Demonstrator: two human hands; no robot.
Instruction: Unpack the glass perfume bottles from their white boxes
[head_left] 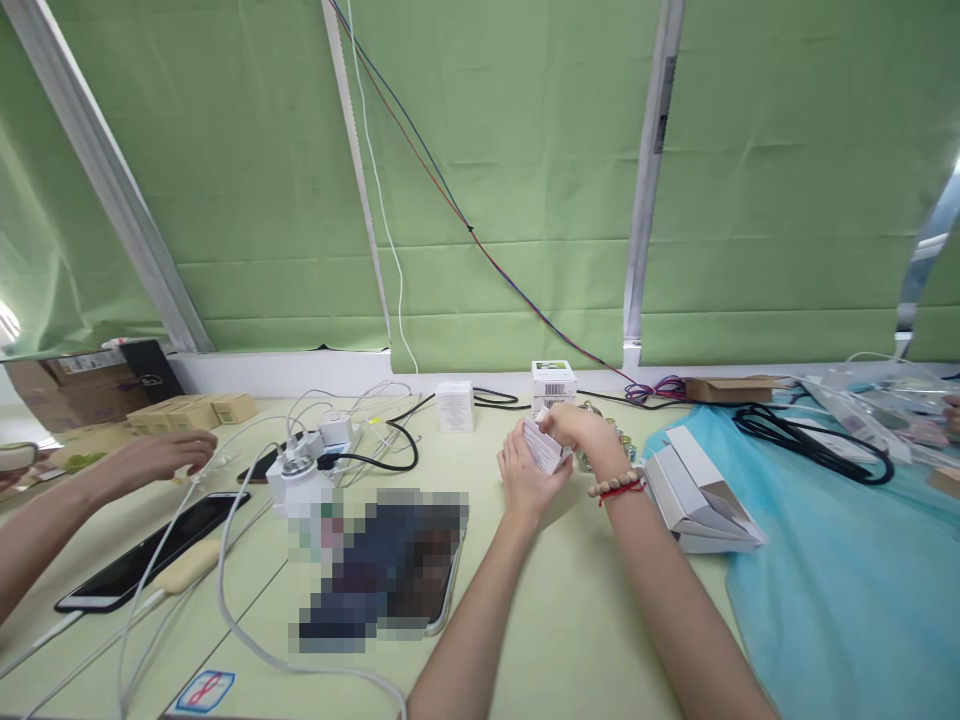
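My left hand point(517, 468) is closed around a small white printed box point(543, 448), holding it tilted above the table. The fingers of my right hand point(586, 428) are bent at the box's upper end and touch it there; their tips are partly hidden. Just behind, two stacked white boxes point(553, 380) with barcodes stand against the wall. Another small white box point(455, 408) stands farther left. Several small shiny, round pieces point(624, 440) lie beyond my right wrist, partly covered by it. An opened white carton point(697, 500) lies to the right of my forearm.
At the left, another person's hand point(169, 457) hovers near white cables and a phone point(157, 550). A plug adapter point(296, 475) and a partly blurred device point(450, 590) lie left of my arms. Blue sheeting point(840, 600) with a coiled black cable point(814, 445) covers the right side.
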